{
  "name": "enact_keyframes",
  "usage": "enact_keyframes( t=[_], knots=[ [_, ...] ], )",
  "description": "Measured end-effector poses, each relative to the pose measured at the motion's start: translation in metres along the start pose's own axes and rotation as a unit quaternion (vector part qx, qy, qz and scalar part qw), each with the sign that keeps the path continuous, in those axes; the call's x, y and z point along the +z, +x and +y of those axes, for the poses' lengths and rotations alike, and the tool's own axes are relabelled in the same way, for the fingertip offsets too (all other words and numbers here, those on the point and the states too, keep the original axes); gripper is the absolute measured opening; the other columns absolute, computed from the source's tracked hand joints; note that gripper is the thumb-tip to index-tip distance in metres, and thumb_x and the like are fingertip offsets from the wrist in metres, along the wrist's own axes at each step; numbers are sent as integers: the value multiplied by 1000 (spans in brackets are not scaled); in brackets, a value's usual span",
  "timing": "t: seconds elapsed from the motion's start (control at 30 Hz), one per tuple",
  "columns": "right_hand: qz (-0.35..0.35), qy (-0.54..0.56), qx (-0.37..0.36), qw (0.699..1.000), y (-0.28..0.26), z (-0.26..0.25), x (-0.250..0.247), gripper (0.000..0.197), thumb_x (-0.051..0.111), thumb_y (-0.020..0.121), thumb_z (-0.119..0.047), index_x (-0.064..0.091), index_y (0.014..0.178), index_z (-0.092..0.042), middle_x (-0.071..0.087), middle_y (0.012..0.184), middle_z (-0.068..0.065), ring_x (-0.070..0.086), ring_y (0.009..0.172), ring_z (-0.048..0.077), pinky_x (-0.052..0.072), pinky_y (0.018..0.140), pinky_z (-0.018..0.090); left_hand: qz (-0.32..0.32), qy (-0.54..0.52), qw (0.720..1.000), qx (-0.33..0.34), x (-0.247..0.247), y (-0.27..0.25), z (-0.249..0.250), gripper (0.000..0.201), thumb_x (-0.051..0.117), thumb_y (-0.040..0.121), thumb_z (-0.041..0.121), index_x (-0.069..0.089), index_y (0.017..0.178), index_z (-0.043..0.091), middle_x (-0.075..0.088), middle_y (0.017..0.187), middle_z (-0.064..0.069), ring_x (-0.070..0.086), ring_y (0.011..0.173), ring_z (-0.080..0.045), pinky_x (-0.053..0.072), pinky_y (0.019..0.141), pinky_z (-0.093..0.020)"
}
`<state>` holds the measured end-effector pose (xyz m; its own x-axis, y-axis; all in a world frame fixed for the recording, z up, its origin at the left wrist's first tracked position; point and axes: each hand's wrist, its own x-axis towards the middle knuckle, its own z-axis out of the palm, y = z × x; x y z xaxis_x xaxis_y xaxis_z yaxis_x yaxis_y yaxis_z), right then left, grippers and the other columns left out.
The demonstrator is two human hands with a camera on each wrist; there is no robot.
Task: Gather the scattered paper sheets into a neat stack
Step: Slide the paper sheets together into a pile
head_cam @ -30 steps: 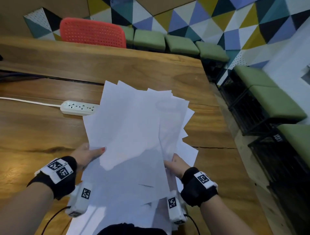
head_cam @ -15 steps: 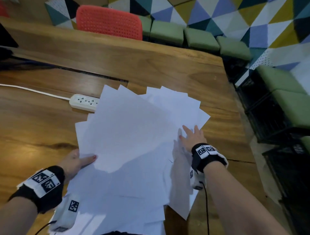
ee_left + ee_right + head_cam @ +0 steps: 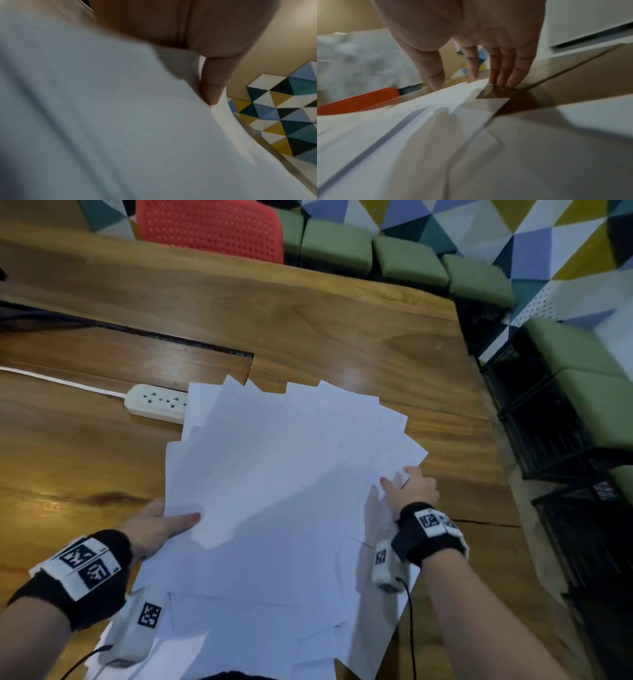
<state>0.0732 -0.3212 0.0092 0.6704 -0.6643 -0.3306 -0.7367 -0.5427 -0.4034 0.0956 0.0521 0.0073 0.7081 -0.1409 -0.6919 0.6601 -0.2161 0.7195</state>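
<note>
Several white paper sheets lie fanned out and overlapping on the wooden table. My left hand holds the fan's left edge, thumb on top and fingers hidden beneath. In the left wrist view, a finger presses against the curved paper. My right hand sits at the fan's right edge. Its fingers are straight, and the fingertips touch the table beside the sheet corners, holding nothing.
A white power strip with its cable lies just left of the fan's far corner. A dark slot runs across the table behind it. A red chair and green stools stand beyond the table, and black crates stand past its right edge.
My right hand has left the near edge of the sheets and moved out to the fan's right edge, fingers now straight. The sheets have come down flatter. My left hand keeps its hold.
</note>
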Motion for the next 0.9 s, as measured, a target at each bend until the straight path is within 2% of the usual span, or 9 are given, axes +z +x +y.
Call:
enact_keyframes(
  t=[0.1,0.17,0.27,0.33,0.43,0.53,0.6,0.73,0.9],
  knots=[
    [-3,65,118,991,21,-13,-4,77,67,76,-43,33,133,-5,36,138,21,39,126,40,40,100,47,26,-20,999,-8,0,2,-8,32,55,88,1,54,120,3,62,119,-19,58,107,-38,41,99,-54],
    [-5,90,119,989,28,-25,2,85,73,72,-42,32,133,0,43,136,20,46,122,38,45,96,45,31,-23,999,-9,2,2,-12,24,55,88,3,58,112,8,66,110,-15,61,101,-35,45,93,-52],
    [-4,85,105,991,24,-34,13,82,77,68,-36,34,128,1,46,132,19,52,116,37,48,83,41,25,-33,999,1,5,1,-10,16,54,89,2,61,96,15,67,92,-5,63,86,-27,48,73,-37],
    [9,77,116,990,17,-33,20,86,79,67,-34,30,128,0,39,133,21,46,119,38,45,84,42,26,-34,999,5,6,0,-9,16,55,89,3,60,95,16,66,93,-5,62,86,-26,47,74,-36],
    [59,6,126,990,6,-32,25,96,82,59,-42,28,128,-2,35,132,22,36,120,36,39,91,42,31,-32,999,2,6,2,-10,15,56,88,4,60,95,16,67,95,-7,63,88,-28,48,75,-36],
    [42,38,116,992,8,-35,30,100,83,60,-34,22,134,-5,33,133,21,37,121,38,41,90,41,33,-33,999,4,8,1,-8,15,55,88,2,61,92,15,66,92,-7,62,85,-27,47,71,-34],
    [36,54,109,992,7,-34,31,95,83,60,-30,24,131,-7,34,132,21,41,119,40,44,90,44,31,-34,999,6,8,1,-8,15,54,89,0,61,95,13,66,93,-8,62,85,-28,48,73,-35],
    [70,23,137,988,1,-26,30,97,84,55,-41,28,126,-7,35,132,22,33,123,37,36,96,45,32,-33,999,3,5,0,-10,16,56,88,2,63,99,11,68,100,-14,63,94,-34,48,87,-46],
    [27,80,105,991,3,-33,30,99,82,63,-21,18,137,-6,34,134,22,44,119,41,46,87,41,35,-34,999,-6,3,2,-12,22,60,86,6,61,107,9,68,107,-17,63,99,-37,46,93,-53]
  ],
)
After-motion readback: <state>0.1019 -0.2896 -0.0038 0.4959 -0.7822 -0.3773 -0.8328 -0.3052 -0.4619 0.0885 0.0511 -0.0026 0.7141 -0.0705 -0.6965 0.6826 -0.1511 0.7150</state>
